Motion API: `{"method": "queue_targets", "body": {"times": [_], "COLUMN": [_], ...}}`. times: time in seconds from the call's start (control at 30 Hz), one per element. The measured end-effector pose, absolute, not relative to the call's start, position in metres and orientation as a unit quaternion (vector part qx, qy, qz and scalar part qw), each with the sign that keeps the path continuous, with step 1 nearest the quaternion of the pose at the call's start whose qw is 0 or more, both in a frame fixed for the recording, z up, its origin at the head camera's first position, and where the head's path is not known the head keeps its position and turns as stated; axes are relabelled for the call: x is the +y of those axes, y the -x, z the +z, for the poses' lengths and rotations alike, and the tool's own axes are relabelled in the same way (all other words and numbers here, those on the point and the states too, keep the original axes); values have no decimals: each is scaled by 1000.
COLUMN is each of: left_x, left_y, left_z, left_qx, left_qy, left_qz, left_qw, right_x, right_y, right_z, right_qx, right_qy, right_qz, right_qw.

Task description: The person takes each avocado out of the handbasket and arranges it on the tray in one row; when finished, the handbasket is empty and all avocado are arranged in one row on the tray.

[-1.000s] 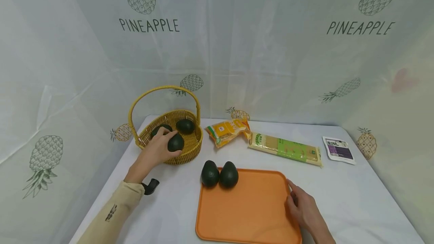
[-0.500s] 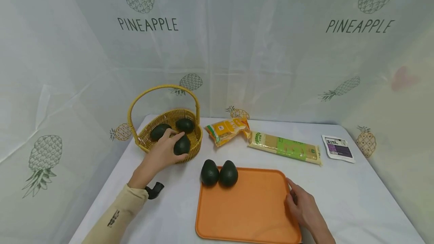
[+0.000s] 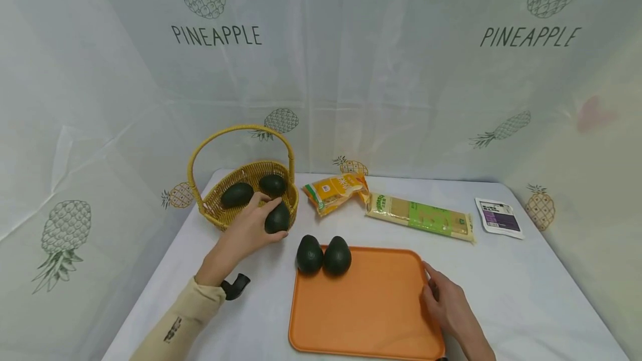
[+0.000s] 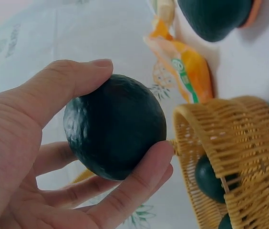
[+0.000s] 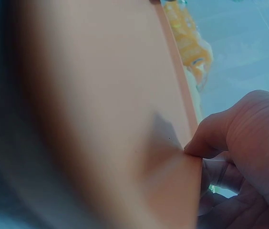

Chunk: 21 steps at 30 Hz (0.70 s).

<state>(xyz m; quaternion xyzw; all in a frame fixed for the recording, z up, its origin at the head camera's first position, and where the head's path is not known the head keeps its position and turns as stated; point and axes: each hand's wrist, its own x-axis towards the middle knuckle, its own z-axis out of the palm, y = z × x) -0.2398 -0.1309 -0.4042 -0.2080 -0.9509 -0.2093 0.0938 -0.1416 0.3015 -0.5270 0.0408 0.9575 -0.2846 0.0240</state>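
Room opens across the tray (image 3: 373,311), but two avocados (image 3: 337,256) block its far-left corner.

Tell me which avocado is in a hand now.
The avocado pinched by the left hand. No hand holds the others: one pair lies in the basket, another pair sits at the far left corner of the tray.

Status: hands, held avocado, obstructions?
Left hand grips avocado by basket. Right hand pinches right edge of tray. Possible obstruction: two avocados, tray's far-left corner.

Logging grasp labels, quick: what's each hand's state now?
Left hand: closed, holding a dark green avocado.
Right hand: closed, pinching the orange tray at its right edge.
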Motion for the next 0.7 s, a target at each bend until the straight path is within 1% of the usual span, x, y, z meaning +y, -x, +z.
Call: {"method": "queue_targets", "body": {"times": [0.5, 0.7], "left_x": [-110, -100], "left_y": [230, 228], "left_z": [-401, -402], "left_qx": [-950, -950], "left_qy": [216, 221], "left_qz": [-211, -214], "left_qw": [75, 56], "right_x": [303, 304], "right_y": [142, 142], "right_z": [-527, -527], "right_qx": [957, 957], "right_qy": [-38, -34], "right_qz": [-285, -287], "right_qw": [26, 26]}}
